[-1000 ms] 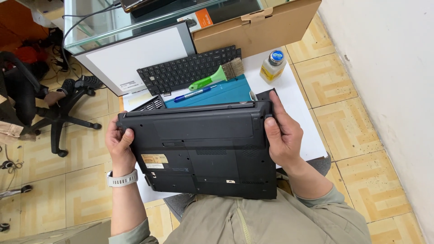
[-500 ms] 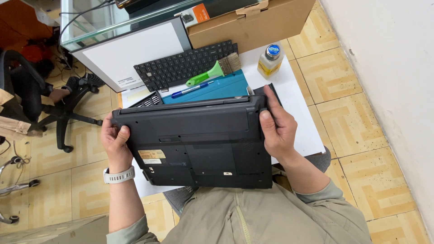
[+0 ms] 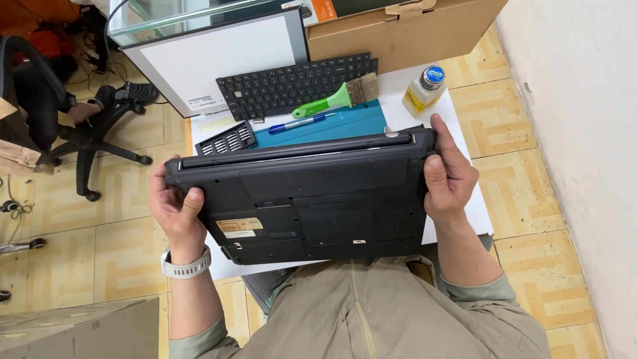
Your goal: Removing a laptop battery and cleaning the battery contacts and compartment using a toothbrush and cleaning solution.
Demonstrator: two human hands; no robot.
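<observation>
Black laptop (image 3: 306, 199) held bottom-up over the person's lap and the near edge of the white table (image 3: 458, 126); lid shut; underside faces the camera; matte black plastic, several recessed access panels, two pale stickers near the left-front area, a small white mark near the middle front; hinge edge points away toward the table clutter.

Left hand (image 3: 176, 209) wraps the laptop's left end, thumb on the underside, fingers hidden behind the edge; white watch on that wrist; right hand (image 3: 448, 179) clamps the right end, thumb on the underside, fingers curled over the far corner; both grips closed firmly on the laptop.

On the table beyond it: teal mat (image 3: 332, 129) with a blue pen (image 3: 299, 123) lying on it; green-handled brush (image 3: 335, 100) resting across the mat's far edge and a loose black keyboard (image 3: 296, 83); small black slotted tray (image 3: 226, 138) just left of the mat, contents too small to tell; clear bottle (image 3: 422, 90) with blue cap, yellowish liquid inside, standing at the right; bare display panel (image 3: 219, 56), white face up, leaning behind the keyboard; cardboard box (image 3: 405, 30) at the far right, flap taped, inside not visible.
</observation>
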